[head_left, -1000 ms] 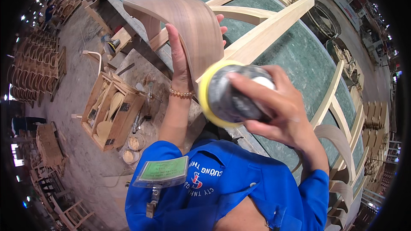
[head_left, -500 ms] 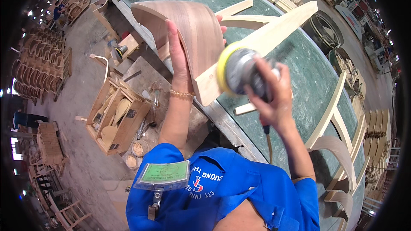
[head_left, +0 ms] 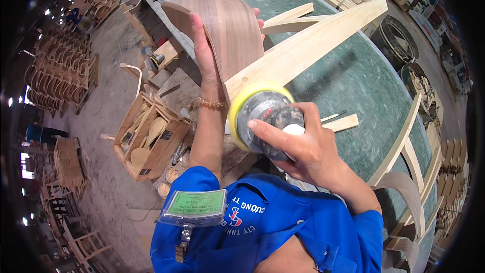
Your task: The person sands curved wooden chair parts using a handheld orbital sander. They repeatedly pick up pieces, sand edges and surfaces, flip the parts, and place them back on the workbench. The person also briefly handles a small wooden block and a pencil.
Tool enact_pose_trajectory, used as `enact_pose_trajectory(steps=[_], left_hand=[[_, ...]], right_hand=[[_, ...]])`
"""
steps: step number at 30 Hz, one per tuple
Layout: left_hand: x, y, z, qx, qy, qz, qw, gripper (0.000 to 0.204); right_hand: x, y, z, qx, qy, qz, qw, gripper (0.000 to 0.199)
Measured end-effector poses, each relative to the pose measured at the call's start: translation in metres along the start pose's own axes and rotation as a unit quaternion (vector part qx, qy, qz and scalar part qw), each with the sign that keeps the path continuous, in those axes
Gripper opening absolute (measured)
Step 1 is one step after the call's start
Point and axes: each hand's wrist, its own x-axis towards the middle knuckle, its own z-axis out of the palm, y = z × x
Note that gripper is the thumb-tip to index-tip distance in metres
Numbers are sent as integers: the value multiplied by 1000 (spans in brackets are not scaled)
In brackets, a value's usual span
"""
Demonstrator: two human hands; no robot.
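Observation:
My left hand (head_left: 206, 53) is wrapped round the curved brown wooden backrest (head_left: 235, 35), thumb on the near side and fingertips showing past its far edge. A long pale wooden leg (head_left: 308, 48) joins the backrest's lower end and slants up to the right over the table. My right hand (head_left: 303, 144) grips a round orbital sander (head_left: 275, 119) with a yellow pad rim. The sander sits at the leg's lower end, next to the joint; whether its pad touches the wood I cannot tell.
The green-topped table (head_left: 353, 91) carries more pale chair parts (head_left: 399, 146) on the right. On the left stands a wooden toolbox (head_left: 146, 139), with a second sander (head_left: 154, 61) beyond it. A round bin (head_left: 396, 43) is past the table's far edge. Other people work at the far left.
The sander in my right hand has moved down and left along the leg to its lower end. My left hand still holds the backrest, which has shifted slightly.

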Motion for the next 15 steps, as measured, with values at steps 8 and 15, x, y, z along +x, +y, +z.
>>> enact_pose_trajectory(steps=[8, 15], left_hand=[[2, 1, -1, -11, 5, -4, 1000, 95], [4, -1, 6, -30, 39, -5, 999, 89]], right_hand=[[1, -1, 2, 6, -16, -35, 999, 86], [26, 20, -7, -26, 58, 12, 998, 87]])
